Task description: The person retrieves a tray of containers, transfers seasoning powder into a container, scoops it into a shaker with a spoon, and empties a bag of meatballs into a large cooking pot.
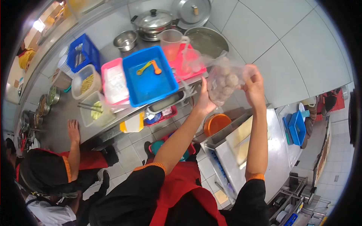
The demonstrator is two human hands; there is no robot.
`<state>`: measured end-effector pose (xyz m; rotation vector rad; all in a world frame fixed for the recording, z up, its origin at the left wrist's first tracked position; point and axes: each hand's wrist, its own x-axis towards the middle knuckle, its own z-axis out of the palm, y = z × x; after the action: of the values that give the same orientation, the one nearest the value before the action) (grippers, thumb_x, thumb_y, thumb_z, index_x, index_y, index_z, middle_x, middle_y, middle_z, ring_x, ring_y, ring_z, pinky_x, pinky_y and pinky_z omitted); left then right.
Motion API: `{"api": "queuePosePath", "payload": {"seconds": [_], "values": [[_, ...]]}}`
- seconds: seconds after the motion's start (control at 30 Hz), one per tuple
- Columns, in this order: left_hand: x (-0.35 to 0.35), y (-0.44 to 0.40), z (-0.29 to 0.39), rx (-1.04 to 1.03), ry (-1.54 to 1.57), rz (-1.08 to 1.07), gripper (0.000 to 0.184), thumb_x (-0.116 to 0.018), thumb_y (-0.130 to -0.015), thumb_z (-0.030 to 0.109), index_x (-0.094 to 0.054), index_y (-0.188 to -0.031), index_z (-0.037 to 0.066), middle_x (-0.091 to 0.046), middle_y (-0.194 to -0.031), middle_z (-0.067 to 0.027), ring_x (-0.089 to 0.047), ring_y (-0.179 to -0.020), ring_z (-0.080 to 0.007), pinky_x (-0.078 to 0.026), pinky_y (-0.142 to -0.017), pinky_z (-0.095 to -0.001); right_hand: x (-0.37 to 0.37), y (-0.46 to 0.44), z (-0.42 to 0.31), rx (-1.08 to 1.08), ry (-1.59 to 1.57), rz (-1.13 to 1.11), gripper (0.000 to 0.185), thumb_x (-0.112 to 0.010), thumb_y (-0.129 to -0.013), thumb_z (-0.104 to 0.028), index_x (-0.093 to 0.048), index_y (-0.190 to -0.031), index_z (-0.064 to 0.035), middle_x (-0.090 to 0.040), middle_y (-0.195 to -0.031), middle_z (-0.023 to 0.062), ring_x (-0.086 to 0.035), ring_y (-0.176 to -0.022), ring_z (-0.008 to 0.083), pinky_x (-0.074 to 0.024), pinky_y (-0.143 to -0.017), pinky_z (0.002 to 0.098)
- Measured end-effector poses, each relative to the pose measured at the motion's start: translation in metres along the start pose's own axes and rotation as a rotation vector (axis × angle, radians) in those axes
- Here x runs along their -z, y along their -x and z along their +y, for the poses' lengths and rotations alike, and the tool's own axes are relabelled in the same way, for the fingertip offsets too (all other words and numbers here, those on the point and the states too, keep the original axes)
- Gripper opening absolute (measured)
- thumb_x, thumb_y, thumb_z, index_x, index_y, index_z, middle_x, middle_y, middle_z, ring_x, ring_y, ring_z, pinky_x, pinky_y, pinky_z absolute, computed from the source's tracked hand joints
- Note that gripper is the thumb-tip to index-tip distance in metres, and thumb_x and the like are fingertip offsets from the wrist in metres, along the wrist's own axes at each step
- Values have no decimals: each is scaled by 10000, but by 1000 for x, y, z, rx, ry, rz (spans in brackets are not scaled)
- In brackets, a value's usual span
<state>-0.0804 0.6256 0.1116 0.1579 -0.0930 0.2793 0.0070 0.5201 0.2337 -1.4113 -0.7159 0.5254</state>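
A clear plastic bag (225, 81) with several pale round balls in it hangs between my hands, in front of the counter's right end. My left hand (205, 98) is against the bag's lower left side, thumb up and fingers partly behind the plastic. At the bag's upper right edge, my right hand (254, 84) pinches the plastic between thumb and fingers. Behind the bag, a large metal pot (206, 41) holds liquid. To its left, a clear measuring jug (171, 43) stands on a pink tray (198, 69).
A blue tray (151, 83) with two spoons lies on the steel counter (56, 124), beside food tubs. An orange bucket (217, 124) is below. A co-worker (41, 171) at the left rests a hand on the counter. A steel unit (271, 150) stands at the right.
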Motion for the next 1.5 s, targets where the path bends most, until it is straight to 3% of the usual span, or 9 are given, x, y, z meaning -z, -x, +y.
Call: {"api": "queuePosePath", "payload": {"seconds": [0.1,0.23,0.3,0.43,0.67,0.97,1.13,1.3,1.5], "values": [[25,-44,-42,-87,-2,51,652,-239,-928,610,-396,-1354,141,-521,-1291,-50,-539,-1139,-231,-467,-942,-371,30,2,6,-5,126,100,393,-528,-938,-203,-425,-1306,-114,-517,-1170,91,-587,-971,192,-531,-745,326],[94,-102,-75,-135,13,280,560,-352,-910,583,-503,-1226,147,-601,-1118,-28,-605,-976,-191,-534,-754,-380,105,27,41,-197,64,117,478,-542,-930,-181,-361,-1363,-88,-489,-1182,120,-591,-989,218,-510,-794,325],[130,-125,-76,-118,90,289,565,-387,-918,548,-498,-1267,117,-581,-1194,-45,-576,-1067,-216,-494,-880,-380,141,63,49,-306,60,91,471,-541,-930,-153,-357,-1357,-74,-496,-1163,123,-592,-995,221,-505,-789,312],[186,-174,-71,-322,-30,292,474,-426,-896,506,-554,-1173,143,-637,-1063,-18,-645,-831,-225,-542,-624,-352,209,152,69,-479,-17,86,469,-531,-932,-144,-347,-1350,-36,-515,-1147,150,-591,-992,239,-500,-808,339],[267,-223,-31,-476,108,353,425,-431,-898,460,-567,-1153,149,-627,-1080,-42,-608,-952,-255,-509,-773,-436,247,249,53,-548,-124,275,626,-546,-904,-422,-319,-1360,-58,-504,-1124,166,-591,-988,311,-502,-816,396],[250,-266,-9,-638,-166,697,599,-251,-954,540,-400,-1341,108,-468,-1338,-86,-491,-1179,-306,-435,-949,-481,239,256,56,-458,-267,208,652,-510,-909,-460,-307,-1358,-33,-515,-1138,188,-587,-1008,332,-491,-839,438],[211,-281,2,-629,-124,1022,571,-286,-973,467,-350,-1346,39,-453,-1329,-154,-545,-1103,-367,-519,-841,-522,232,262,55,-406,-413,217,650,-527,-906,-442,-314,-1349,-16,-523,-1145,206,-577,-1031,356,-481,-852,459],[212,-305,20,-573,-137,949,478,-344,-978,372,-375,-1309,30,-496,-1269,-178,-552,-1084,-394,-503,-810,-610,222,268,54,-379,-573,225,659,-553,-893,-433,-333,-1341,-2,-524,-1163,212,-567,-1049,377,-469,-861,483],[171,-303,1,-584,-212,1267,426,-368,-980,320,-416,-1268,9,-499,-1253,-196,-569,-1043,-413,-509,-799,-617,215,274,56,-406,-667,227,667,-563,-883,-446,-348,-1338,-9,-527,-1157,217,-564,-1049,389,-461,-859,483]]}}
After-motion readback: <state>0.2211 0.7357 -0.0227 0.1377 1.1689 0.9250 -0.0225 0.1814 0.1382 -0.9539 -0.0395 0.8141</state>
